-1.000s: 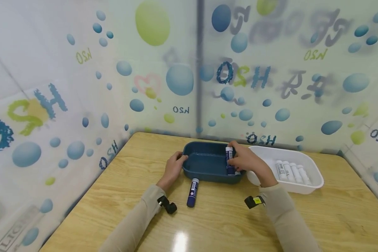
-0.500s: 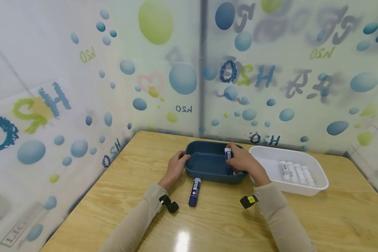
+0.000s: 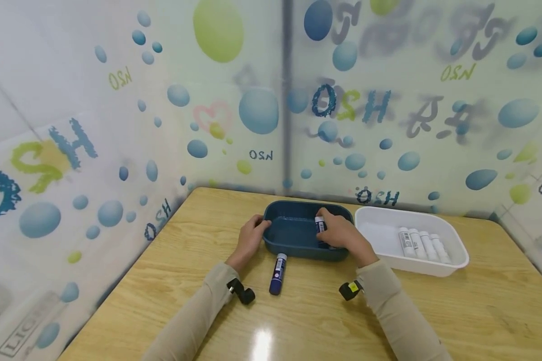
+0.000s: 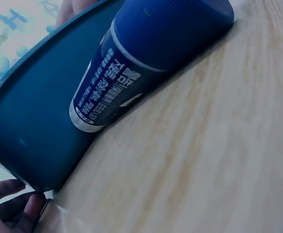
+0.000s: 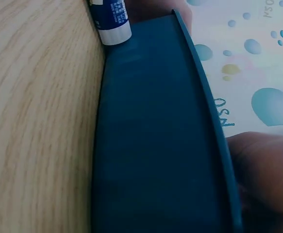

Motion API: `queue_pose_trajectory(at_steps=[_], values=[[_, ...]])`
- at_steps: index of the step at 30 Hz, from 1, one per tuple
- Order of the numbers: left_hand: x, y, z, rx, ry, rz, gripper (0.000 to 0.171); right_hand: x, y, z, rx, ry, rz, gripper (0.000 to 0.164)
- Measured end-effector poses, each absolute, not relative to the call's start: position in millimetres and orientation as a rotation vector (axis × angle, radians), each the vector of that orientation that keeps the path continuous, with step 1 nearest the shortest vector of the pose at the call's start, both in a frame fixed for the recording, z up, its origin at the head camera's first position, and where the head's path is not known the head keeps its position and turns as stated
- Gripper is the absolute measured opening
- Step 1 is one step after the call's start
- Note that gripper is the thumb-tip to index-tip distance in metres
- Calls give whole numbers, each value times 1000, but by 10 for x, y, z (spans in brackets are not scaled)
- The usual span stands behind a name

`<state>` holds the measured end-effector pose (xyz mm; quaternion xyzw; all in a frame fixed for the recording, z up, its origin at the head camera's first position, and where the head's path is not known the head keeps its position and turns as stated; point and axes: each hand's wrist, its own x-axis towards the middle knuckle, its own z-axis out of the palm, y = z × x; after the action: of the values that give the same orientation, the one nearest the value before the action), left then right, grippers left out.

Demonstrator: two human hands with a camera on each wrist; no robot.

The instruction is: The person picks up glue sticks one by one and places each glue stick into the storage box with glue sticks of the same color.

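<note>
My left hand (image 3: 249, 239) grips the left end of a dark blue tray (image 3: 304, 251), thumb over the rim; in the left wrist view its fingers (image 4: 30, 211) curl against the tray's outer wall. Inside that tray, right of its middle, my right hand (image 3: 343, 233) pinches a dark blue glue stick (image 3: 320, 224) with its white end pointing toward the back wall. The hand covers the tray's right end and the stick's lower part. A second blue glue stick (image 3: 278, 274) lies on the table in front of the tray, white end nearest the tray wall.
Right beside the blue tray stands a white tray (image 3: 426, 265), holding several white tubes (image 3: 423, 245) side by side. Both stand on a wooden table (image 3: 325, 311), close to its back edge. A patterned curtain-like wall (image 3: 226, 175) rises behind it.
My right hand has moved left inside the blue tray, taking the glue stick toward the tray's middle. My left hand keeps its grip on the tray's left end.
</note>
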<state>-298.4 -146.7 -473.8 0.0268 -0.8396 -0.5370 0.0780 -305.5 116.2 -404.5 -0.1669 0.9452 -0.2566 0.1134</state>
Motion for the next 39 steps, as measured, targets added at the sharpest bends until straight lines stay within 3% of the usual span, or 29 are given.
queue_pose_trajectory(at_steps=[31, 39], values=[[-2967, -1447, -4695, 87, -2515, -1622, 44, -3037, 1065, -4126, -560, 2883, -580, 48], [-2975, -1450, -4718, 71, -2513, -1609, 43, -2821, 961, -3885, -856, 2860, -674, 41]])
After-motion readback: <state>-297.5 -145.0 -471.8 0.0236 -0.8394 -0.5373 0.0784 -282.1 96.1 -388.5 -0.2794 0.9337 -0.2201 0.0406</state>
